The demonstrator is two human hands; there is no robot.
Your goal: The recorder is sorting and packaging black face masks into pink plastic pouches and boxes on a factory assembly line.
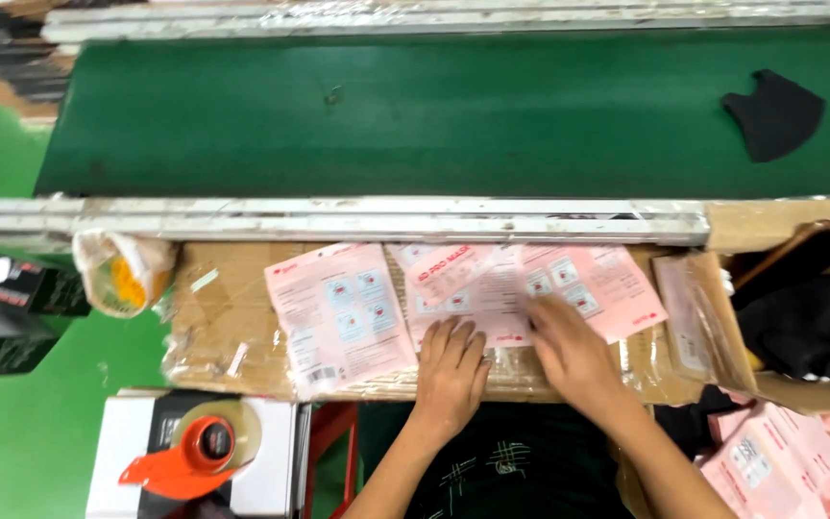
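1. At the far left, two black boxes (12, 308) sit low beside the green floor.
2. A wrapped roll of yellow tape (119, 274) rests at the left end of the cardboard-covered worktop (232, 336), just under the pale metal rail (338, 219).
3. Below the worktop's edge, an orange tape dispenser (194, 452) with a clear roll lies on a white box (261, 481).
4. A single pink packet (338, 312) lies flat on the worktop, tilted a little, just left of the hands and apart from them.
5. The left hand (451, 370) lies palm down, fingers stretched forward and close together, fingertips touching the lower edge of the middle pink packet (463, 288) — flat on it, no pinch.
6. The right hand (569, 351) also lies palm down, fingers spread slightly, on the overlapping pink packets (598, 284) fanned to the right; motion blur hides the fingertips, so it probably presses rather than grasps.
7. Beyond the rail runs a green conveyor belt (386, 115), with a black mask (772, 113) lying on it at the far right.
8. To the right, an open cardboard carton (713, 327) holds dark items — touching the worktop's end.
9. At bottom right, a stack of more pink packets (770, 461) sits beside the person's right forearm.
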